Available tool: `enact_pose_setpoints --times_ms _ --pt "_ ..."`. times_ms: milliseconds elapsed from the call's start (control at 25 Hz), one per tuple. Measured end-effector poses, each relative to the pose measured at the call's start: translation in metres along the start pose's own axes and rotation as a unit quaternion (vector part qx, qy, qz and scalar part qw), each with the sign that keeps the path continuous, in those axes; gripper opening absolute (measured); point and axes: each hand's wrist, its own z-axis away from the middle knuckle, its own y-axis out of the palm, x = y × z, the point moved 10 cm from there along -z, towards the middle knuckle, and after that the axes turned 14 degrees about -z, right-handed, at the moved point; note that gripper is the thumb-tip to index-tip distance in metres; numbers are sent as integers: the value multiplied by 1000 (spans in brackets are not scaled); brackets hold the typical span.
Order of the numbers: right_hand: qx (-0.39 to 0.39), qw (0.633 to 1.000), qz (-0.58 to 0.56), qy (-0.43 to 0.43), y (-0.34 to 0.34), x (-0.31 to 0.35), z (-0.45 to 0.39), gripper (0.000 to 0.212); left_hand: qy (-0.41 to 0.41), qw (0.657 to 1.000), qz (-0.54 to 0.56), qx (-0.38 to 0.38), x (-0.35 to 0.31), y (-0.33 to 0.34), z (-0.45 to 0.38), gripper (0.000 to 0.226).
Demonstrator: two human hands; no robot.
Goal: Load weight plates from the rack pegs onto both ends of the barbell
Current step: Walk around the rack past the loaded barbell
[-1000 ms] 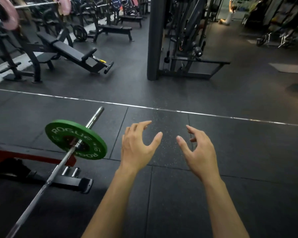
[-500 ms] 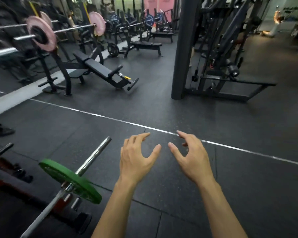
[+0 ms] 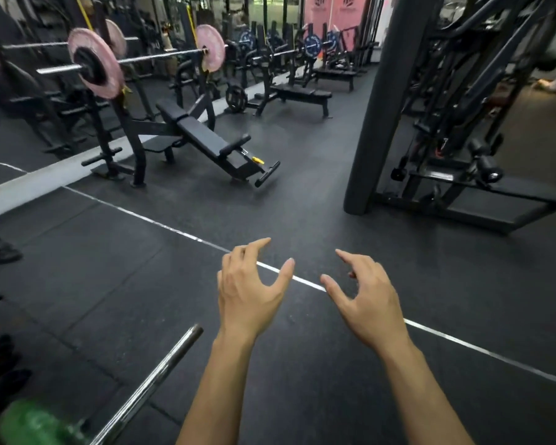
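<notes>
Fingers point(image 3: 257, 248) of both hands stay spread, empty; green round plate point(image 3: 36, 425) slips behind — likely seeking another plate.

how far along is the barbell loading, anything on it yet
Done: one green plate sits on the near barbell sleeve, blurred at the lower left. In hand: nothing; the left hand and right hand hover empty, fingers spread, over the floor. Left: the bar's far end is out of view, so its loading is unconfirmed.
</notes>
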Motion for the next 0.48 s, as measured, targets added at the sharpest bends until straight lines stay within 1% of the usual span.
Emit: enact_pose_setpoints --times_ms 120,240,360,480 --pt "-31 999 20 18 -5 -35 -69 51 9 1000 -1 -11 -1 36 -78 59" --pt "-41 998 28 23 13 -68 -128 51 21 1000 -19 5 1 81 -135 60" --pt "-15 1000 13 16 62 -105 -203 54 10 999 -27 25 19 138 -196 60" --pt "20 1000 -11 -6 116 -134 -287 52 -14 999 -45 14 46 174 -265 59"
